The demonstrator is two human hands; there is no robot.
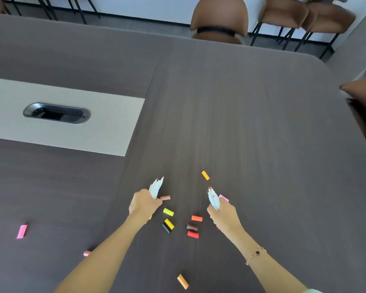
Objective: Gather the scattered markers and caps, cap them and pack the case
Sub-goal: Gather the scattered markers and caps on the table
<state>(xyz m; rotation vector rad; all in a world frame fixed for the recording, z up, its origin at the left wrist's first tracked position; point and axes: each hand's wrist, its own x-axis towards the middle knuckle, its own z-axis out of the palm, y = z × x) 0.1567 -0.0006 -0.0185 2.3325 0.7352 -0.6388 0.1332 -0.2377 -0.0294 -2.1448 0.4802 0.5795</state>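
Note:
My left hand [143, 203] grips a bundle of white uncapped markers [156, 188], tips pointing away from me. My right hand [221, 212] grips a second bundle of white uncapped markers [213, 197], tips also pointing away. Loose caps lie scattered on the dark table between and around my hands: a yellow cap [168, 212], another yellow cap [169, 224] beside a black cap [165, 228], an orange-red cap [196, 218], a brown cap [192, 227], a red cap [193, 234], a tan cap [165, 197], an orange cap [205, 175] farther out. No case is in view.
A pink cap [21, 231] lies far left, a light pink cap [86, 253] by my left forearm, an orange cap [182, 281] near the front edge. A beige inset with a cable port [56, 113] sits at left. Brown chairs [219, 20] stand behind the table.

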